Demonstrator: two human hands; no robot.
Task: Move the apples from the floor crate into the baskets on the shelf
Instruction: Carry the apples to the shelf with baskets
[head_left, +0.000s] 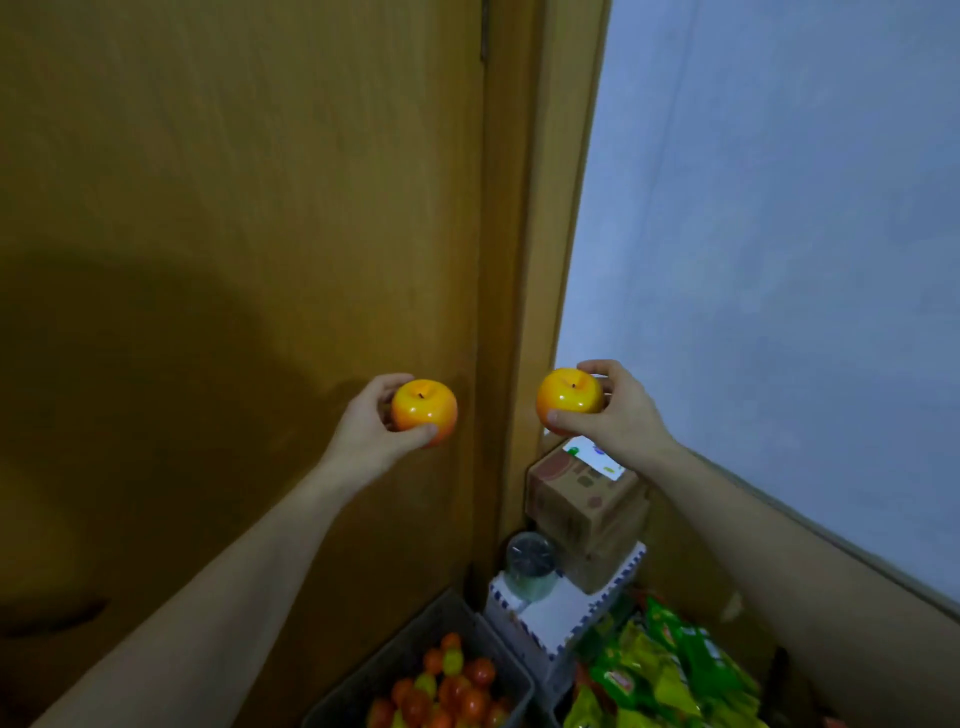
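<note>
Wooden door (234, 208) fills the left, pale wall (779, 208) the right, door frame (540, 208) between them. I see no shelf and no baskets in this view, so the drop-off spot can't be placed. Grey floor crate (410, 644) sits bottom centre against the door, loaded with orange, red and yellow fruit; green snack bags (670, 670) lie just beside it on the right, a cardboard box (582, 499) stacked behind. Both arms are raised well above the crate, which I read as mid-carry: fruit lifted clear of the pile. Plenty of open air around both hands; door face close behind the left one, frame edge between the two. Left hand (371, 421) is closed around one apple (424, 410) from the side, stem up. Right hand (618, 410) grips a second apple (569, 397), fingers over the top, thumb underneath. Side holds leave the bottoms free for setting down, I'd guess.
</note>
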